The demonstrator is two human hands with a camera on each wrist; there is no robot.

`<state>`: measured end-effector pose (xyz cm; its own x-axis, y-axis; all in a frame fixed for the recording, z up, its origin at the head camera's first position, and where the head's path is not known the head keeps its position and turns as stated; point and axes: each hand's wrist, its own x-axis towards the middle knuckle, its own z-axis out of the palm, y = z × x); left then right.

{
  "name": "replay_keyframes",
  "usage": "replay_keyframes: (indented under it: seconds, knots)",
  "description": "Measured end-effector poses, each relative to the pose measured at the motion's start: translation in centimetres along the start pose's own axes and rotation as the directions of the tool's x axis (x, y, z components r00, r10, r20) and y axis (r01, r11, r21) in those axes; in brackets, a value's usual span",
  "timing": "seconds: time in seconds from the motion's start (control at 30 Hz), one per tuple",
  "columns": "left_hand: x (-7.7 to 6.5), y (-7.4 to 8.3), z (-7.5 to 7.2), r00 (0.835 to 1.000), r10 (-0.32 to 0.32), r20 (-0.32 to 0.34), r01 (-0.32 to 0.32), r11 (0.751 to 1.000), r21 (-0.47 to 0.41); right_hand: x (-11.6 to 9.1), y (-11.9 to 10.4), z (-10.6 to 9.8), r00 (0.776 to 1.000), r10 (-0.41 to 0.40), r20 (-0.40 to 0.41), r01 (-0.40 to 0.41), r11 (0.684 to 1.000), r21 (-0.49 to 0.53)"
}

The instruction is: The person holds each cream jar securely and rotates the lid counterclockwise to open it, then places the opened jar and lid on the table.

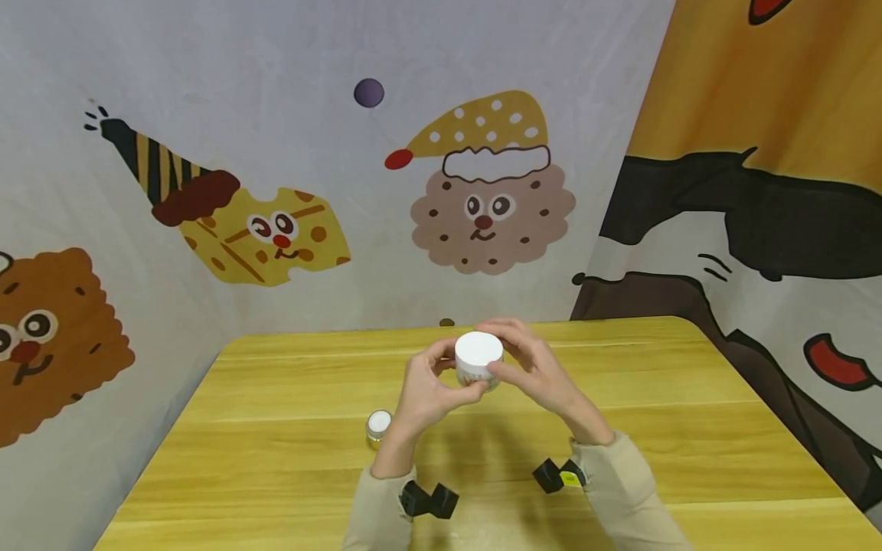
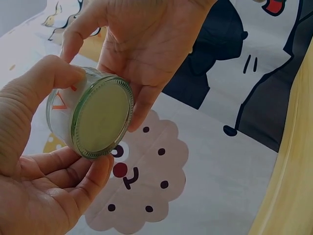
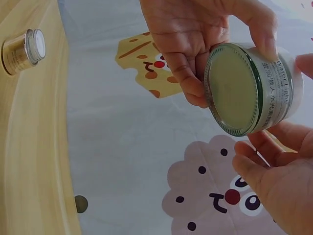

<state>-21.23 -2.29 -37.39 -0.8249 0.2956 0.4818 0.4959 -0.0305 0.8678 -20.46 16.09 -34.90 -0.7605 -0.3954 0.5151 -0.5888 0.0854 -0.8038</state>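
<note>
A glass cream jar (image 1: 477,360) with a white lid is up above the table between both hands. The left hand (image 1: 430,390) grips its lower part, thumb on the printed label and fingers round the far side. From the other side, the right hand (image 1: 534,367) holds the lid's edge between thumb and fingers. In the right wrist view the jar (image 3: 249,88) lies tilted, showing its pale base and "Water Light" lettering. The base of the jar (image 2: 102,117) also faces the left wrist view.
A small gold jar (image 1: 378,428) with a white top stands on the wooden table (image 1: 289,459), just left of the left forearm. Behind the table hangs a cloth backdrop (image 1: 310,138) with cartoon biscuits and cheese. Dark wrist cameras sit on both sleeves.
</note>
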Motion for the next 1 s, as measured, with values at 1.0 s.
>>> replay_keyframes:
  seconds: [1.0]
  knots:
    - [0.06, -0.1, 0.02, 1.0, -0.02, 0.002, 0.02, 1.0, 0.004, 0.05, 0.37, 0.45, 0.994, 0.058, -0.087, -0.063, 0.997, -0.049]
